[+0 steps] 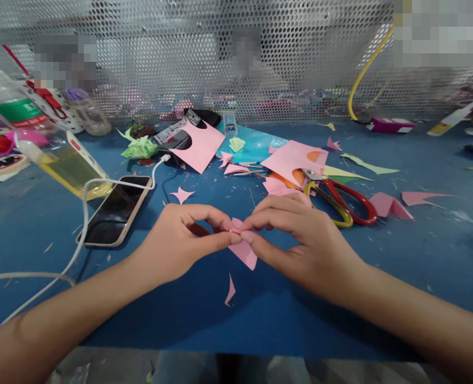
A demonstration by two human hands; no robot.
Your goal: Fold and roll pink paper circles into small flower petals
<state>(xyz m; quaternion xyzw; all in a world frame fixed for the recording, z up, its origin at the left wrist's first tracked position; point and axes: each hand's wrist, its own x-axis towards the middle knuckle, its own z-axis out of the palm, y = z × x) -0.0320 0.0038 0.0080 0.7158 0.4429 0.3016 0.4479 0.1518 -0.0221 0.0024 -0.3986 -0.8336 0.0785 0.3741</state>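
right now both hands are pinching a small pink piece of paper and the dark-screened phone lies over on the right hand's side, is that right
Not quite: the head view shows the phone on the left hand's side, not the right hand's. Both hands do pinch the pink piece of paper.

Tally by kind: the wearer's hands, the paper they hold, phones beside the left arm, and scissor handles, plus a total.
Left hand and right hand: 2
Held pink paper: 1, as far as visible
Phone: 1
Red scissor handle and yellow scissor handle: 2
Total: 6
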